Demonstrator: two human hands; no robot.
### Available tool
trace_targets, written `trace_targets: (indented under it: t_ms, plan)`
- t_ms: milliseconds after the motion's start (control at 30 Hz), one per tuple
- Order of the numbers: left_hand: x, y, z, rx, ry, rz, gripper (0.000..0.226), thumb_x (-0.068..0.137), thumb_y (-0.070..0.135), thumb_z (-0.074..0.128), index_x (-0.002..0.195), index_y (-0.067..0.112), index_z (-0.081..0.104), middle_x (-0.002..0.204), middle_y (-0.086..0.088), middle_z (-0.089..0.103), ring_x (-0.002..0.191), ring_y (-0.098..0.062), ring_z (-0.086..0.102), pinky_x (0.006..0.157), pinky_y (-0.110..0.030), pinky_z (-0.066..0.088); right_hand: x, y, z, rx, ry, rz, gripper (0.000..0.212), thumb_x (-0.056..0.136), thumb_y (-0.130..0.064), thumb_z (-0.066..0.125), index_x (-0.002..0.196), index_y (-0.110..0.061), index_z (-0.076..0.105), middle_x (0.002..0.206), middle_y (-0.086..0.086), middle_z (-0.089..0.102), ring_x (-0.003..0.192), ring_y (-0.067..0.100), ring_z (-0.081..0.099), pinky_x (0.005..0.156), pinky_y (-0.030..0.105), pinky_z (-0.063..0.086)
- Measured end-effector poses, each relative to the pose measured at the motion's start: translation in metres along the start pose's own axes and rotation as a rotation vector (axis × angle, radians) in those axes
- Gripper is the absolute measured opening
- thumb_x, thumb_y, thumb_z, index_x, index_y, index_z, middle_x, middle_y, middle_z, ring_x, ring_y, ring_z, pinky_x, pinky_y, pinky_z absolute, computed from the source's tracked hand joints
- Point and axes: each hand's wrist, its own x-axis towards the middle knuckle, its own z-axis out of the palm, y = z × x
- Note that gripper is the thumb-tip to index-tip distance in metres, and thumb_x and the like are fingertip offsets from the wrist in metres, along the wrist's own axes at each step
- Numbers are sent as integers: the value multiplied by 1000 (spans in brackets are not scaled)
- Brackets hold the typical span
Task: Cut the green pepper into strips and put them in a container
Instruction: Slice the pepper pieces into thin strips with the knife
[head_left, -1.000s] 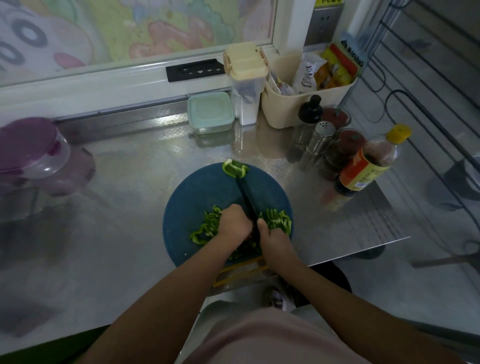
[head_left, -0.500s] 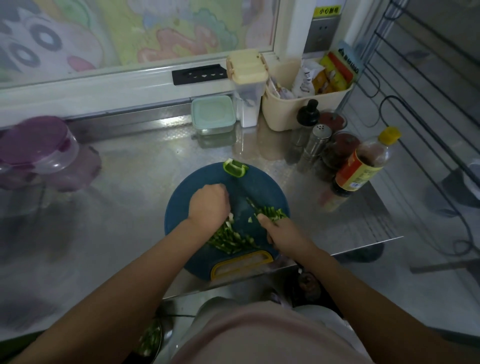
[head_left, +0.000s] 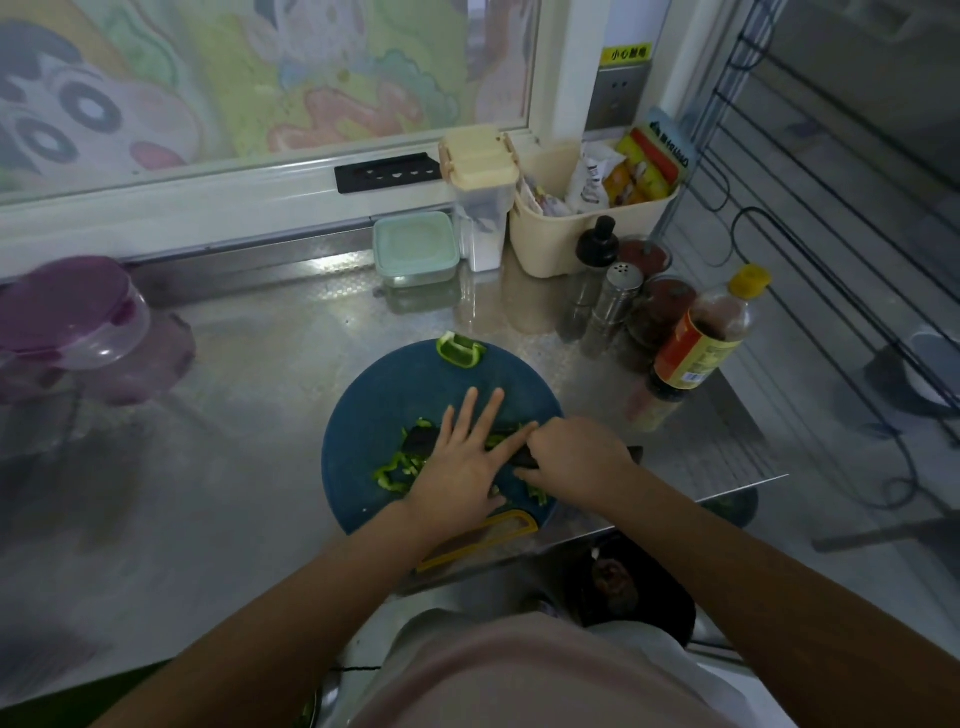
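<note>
1. A steel counter (head_left: 249, 415) runs under a window (head_left: 208, 93) covered with a cartoon film. A round blue cutting board (head_left: 384, 395) sits at the counter's near edge, with its yellow handle slot toward the person. Right of the board, past the end of the counter, stands a wire rack (head_left: 831, 208).
2. Behind the board, against the window sill, are one mint-lidded box (head_left: 415, 244), one tall clear canister (head_left: 480, 208) with a cream lid, and one cream basket (head_left: 587, 249) full of packets.
3. To the board's far right stand one dark-capped bottle (head_left: 589, 275), one metal shaker (head_left: 613, 306), two red-lidded jars (head_left: 644, 254) and one yellow-capped sauce bottle (head_left: 701, 338).
4. Far left of the board is one purple-lidded container (head_left: 72, 312).
5. One knife (head_left: 418, 439) lies sideways across the board, blade pointing left.
6. The right hand (head_left: 576, 457) is curled round the knife handle, at the board's right edge.
7. The left hand (head_left: 462, 457) is flat with its fingers straight, lying on top of the blade at the middle of the board.
8. The pepper strips (head_left: 397, 470) lie on the board's near half, mostly just left of the left hand and partly under it. A few show between the two hands.
9. One uncut pepper piece (head_left: 460, 351) sits on the board's far edge, well apart from both hands.
</note>
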Motion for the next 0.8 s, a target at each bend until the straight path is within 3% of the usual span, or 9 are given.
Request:
trace_targets:
  t_ms: [200,433,600,700,800]
  plan:
    - [-1,-7,7,14,83,-77,80,89,45,54,150,32,5,151,-8,-27,135,-32,-30,114,-49,-11,-7,8,5,-36,0,44,38,93,-46,46,94,-12,63,91,7,66,80,24,64,60,31,42]
    - [-6,-28,8,21,-10,-240,75,91,57,42,151,25,10,156,-15,-16,142,-36,-18,116,-45,-8,-31,30,13,26,-20,185,40,94,-49,42,95,-15,62,87,4,63,82,22,62,60,27,36]
    - [-4,-38,3,-126,66,-298,65,95,53,35,149,21,20,158,-12,-6,145,-32,-12,117,-43,-5,-50,30,47,438,-2,418,47,90,-54,49,58,-20,41,57,-4,43,60,18,51,49,27,30]
    - [-5,-37,2,-206,98,-310,67,94,53,38,149,17,22,158,-11,1,146,-30,-5,117,-40,-3,-61,24,66,634,103,554,49,91,-53,48,57,-19,41,54,-2,42,61,21,50,57,29,33]
    - [-7,-24,8,-228,78,-206,80,87,59,47,149,19,19,158,-9,4,146,-29,-4,117,-38,-5,-67,17,74,802,110,648,49,91,-57,38,64,-17,49,57,-2,47,59,18,48,61,28,37]
